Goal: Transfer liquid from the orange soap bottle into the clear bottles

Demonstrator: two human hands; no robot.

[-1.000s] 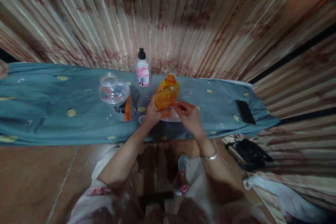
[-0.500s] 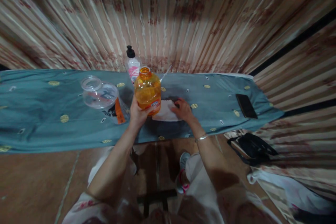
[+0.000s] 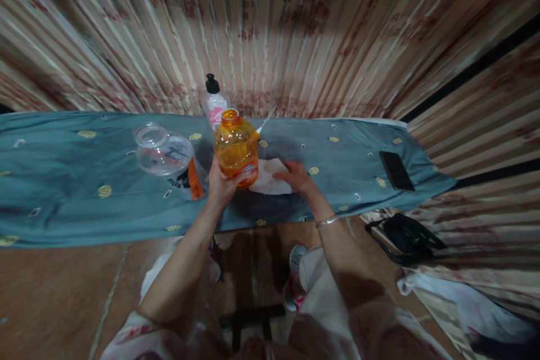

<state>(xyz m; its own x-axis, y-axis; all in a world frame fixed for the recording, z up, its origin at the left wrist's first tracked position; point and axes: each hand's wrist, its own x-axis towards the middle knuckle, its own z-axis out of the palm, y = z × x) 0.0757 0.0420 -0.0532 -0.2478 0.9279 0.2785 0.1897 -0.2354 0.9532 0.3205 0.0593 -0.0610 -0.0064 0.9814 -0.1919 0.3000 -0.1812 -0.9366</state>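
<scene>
Our left hand (image 3: 223, 184) is wrapped around the lower part of an orange bottle (image 3: 237, 148), gripping it so that it stands upright with its open neck pointing up, just above the blue cloth (image 3: 76, 191) that covers the table. Whether the bottle's base touches the cloth we cannot tell, since our fingers hide it. Our right hand (image 3: 295, 175) rests with fingers bent on a white tissue (image 3: 268, 175) lying flat on the cloth just to the right of the bottle; we press on it rather than lift it. A bracelet (image 3: 327, 221) sits on that wrist. To the left of the bottle lies a clear jar (image 3: 163, 152), tipped with its mouth toward the left. Behind the orange bottle, near the curtain (image 3: 270, 28), stands a small pump bottle (image 3: 213, 102) with a black top and pink label. Well off to the right, a dark phone (image 3: 395, 171) lies flat on the cloth.
</scene>
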